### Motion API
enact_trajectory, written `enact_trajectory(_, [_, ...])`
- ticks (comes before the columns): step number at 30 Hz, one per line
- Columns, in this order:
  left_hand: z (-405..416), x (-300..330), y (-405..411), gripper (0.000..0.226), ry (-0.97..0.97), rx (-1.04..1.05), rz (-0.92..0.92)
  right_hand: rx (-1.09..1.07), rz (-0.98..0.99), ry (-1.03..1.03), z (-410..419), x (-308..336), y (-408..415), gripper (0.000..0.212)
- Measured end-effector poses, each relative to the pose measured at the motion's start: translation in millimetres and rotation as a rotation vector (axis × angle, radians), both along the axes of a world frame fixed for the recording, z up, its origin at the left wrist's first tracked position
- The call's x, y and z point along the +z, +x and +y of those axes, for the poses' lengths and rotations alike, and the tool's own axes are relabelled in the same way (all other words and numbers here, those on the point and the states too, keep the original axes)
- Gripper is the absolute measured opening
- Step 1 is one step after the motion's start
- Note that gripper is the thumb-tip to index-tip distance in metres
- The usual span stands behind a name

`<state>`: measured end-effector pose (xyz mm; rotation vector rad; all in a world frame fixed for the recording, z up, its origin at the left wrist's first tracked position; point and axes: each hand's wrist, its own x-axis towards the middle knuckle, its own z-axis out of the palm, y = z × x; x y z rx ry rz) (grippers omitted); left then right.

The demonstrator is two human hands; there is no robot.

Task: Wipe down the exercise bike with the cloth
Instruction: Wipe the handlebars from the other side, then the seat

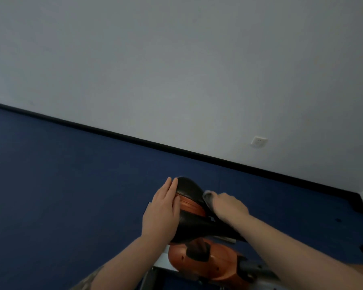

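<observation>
The exercise bike's black saddle (190,191) with an orange band sits low in the middle of the head view, above the orange bike body (208,262). My left hand (162,208) rests flat on the saddle's left side, fingers straight. My right hand (228,206) grips a grey cloth (209,196) and presses it against the saddle's right side. Most of the cloth is hidden under my fingers.
Dark blue floor (71,185) spreads to the left and behind the bike. A white wall with a black skirting board (134,140) runs across, with a wall socket (258,141) at the right. Grey frame parts (258,271) of the bike show at the bottom.
</observation>
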<state>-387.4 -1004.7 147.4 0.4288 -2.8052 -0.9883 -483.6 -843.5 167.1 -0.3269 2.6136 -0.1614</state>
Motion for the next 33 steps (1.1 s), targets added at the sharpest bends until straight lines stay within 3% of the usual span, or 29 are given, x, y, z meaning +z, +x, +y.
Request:
enact_trajectory(2, [0,-2,0,0.050,0.014,0.026,0.027,-0.135,-0.027,-0.135,-36,2,-9,0.040])
enact_trajectory(5, [1,-6,1,0.047,0.059,0.056,0.074,-0.150,0.217,-0.309,-61,-1,6,0.047])
enact_trajectory(9, [0,-12,3,0.045,0.168,0.157,0.075,0.137,0.255,-0.399,-24,-10,17,0.048])
enact_trajectory(12, [1,-13,3,0.045,0.215,0.220,0.054,0.121,0.186,-0.364,-8,-12,7,0.044])
enact_trajectory(17, [4,-15,2,0.043,0.244,0.257,0.068,-0.120,0.151,-0.302,-58,-6,-9,0.048])
enact_trajectory(21, [5,-19,11,0.046,0.274,0.245,0.063,0.168,0.226,-0.460,-42,-12,1,0.042])
enact_trajectory(23, [6,-20,14,0.048,0.282,0.231,0.055,0.303,0.159,-0.533,-22,-12,-1,0.041])
enact_trajectory(26, [7,-19,14,0.049,0.277,0.241,0.032,0.202,0.049,-0.561,-28,-11,-17,0.036])
enact_trajectory(28, [7,-18,13,0.050,0.268,0.242,0.022,0.085,0.095,-0.388,-52,-8,-24,0.039])
enact_trajectory(30, [6,-18,15,0.049,0.263,0.225,0.022,0.122,0.214,-0.268,-71,-7,-22,0.039])
enact_trajectory(33, [4,-17,16,0.045,0.289,0.179,0.051,0.282,0.256,-0.418,-61,-10,-7,0.037])
